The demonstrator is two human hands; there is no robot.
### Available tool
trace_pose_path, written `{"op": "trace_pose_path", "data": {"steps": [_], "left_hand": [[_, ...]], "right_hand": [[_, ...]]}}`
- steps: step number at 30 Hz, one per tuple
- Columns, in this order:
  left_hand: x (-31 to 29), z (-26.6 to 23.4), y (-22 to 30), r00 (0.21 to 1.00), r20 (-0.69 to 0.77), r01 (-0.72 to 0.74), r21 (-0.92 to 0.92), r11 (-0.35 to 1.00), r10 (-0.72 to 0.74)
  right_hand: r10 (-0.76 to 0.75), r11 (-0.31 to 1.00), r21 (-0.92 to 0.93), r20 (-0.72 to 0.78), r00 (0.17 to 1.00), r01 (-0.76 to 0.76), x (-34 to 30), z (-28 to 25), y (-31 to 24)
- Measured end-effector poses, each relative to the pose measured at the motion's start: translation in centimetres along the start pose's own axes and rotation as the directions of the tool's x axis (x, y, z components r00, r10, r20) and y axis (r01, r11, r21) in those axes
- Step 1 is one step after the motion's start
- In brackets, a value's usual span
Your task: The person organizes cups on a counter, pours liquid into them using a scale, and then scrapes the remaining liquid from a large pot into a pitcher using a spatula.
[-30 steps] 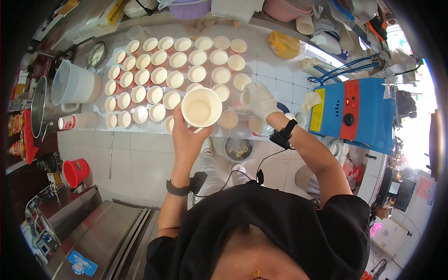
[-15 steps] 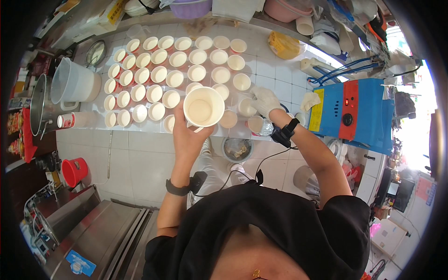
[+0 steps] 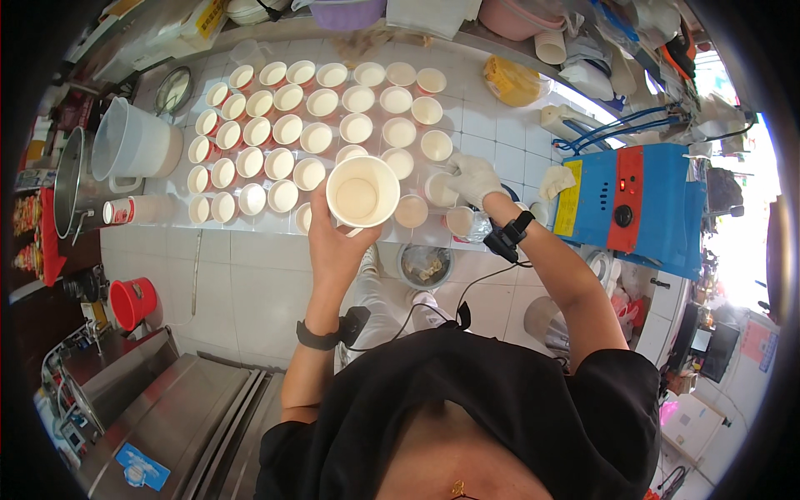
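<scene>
The left hand (image 3: 333,237), bare, is wrapped around a large cup (image 3: 363,192), thumb at its lower right and fingers along its left side. This cup is held up over the tabletop's (image 3: 479,125) near edge, its mouth facing the camera, and it hides part of the cups behind it. The right hand (image 3: 475,182), in a white glove, is at the right side of a filled cup (image 3: 440,190) in the right half of the tabletop; its fingers are partly hidden, so whether they grip that cup can't be told.

Rows of small cups (image 3: 287,129), pale inside with red on their outer walls, stand upright across the tabletop, from near its left end to past its middle. Close to the near edge, below the right hand, are a brownish cup (image 3: 458,222) and, just beside it, a crumpled silvery wrapper (image 3: 479,227).

By the near left corner a cup stack (image 3: 133,212) lies on its side. A clear pitcher (image 3: 125,142) stands at the left end, next to a metal pot (image 3: 73,187). A yellow bag (image 3: 510,81) lies near the far edge, to the right. At the right end sits a blue machine (image 3: 667,208) with a red panel; a pale cloth (image 3: 557,181) is by its left side. On the floor, a bin (image 3: 425,267) stands just below the near edge.
</scene>
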State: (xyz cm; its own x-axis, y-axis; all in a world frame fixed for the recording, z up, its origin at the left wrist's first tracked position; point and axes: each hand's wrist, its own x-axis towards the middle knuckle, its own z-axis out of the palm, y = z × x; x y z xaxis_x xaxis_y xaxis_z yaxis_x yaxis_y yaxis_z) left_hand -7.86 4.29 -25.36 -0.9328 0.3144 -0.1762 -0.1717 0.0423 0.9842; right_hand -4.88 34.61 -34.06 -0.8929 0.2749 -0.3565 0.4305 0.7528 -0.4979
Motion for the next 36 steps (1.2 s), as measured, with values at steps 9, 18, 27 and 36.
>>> {"op": "trace_pose_path", "data": {"steps": [9, 18, 27, 36], "left_hand": [[-0.1, 0.0, 0.4, 1.0, -0.004, 0.01, 0.015, 1.0, -0.01], [-0.4, 0.0, 0.3, 1.0, 0.005, 0.005, 0.035, 0.999, -0.006], [-2.3, 0.5, -0.2, 0.982, 0.18, 0.022, 0.203, 0.979, -0.06], [-4.0, 4.4, -7.3, 0.732, 0.682, -0.174, 0.202, 0.964, -0.011]], "right_hand": [[-0.017, 0.999, 0.033, -0.037, 0.999, 0.018, 0.5, -0.7, -0.3], [-0.015, 0.986, 0.165, -0.048, 0.999, 0.023, -1.4, -3.7, -1.3], [0.137, 0.9, 0.433, -0.166, 0.977, -0.053, -6.2, -9.6, -0.3], [0.352, 0.704, 0.699, -0.188, 0.917, -0.127, -13.0, -12.8, 1.2]]}}
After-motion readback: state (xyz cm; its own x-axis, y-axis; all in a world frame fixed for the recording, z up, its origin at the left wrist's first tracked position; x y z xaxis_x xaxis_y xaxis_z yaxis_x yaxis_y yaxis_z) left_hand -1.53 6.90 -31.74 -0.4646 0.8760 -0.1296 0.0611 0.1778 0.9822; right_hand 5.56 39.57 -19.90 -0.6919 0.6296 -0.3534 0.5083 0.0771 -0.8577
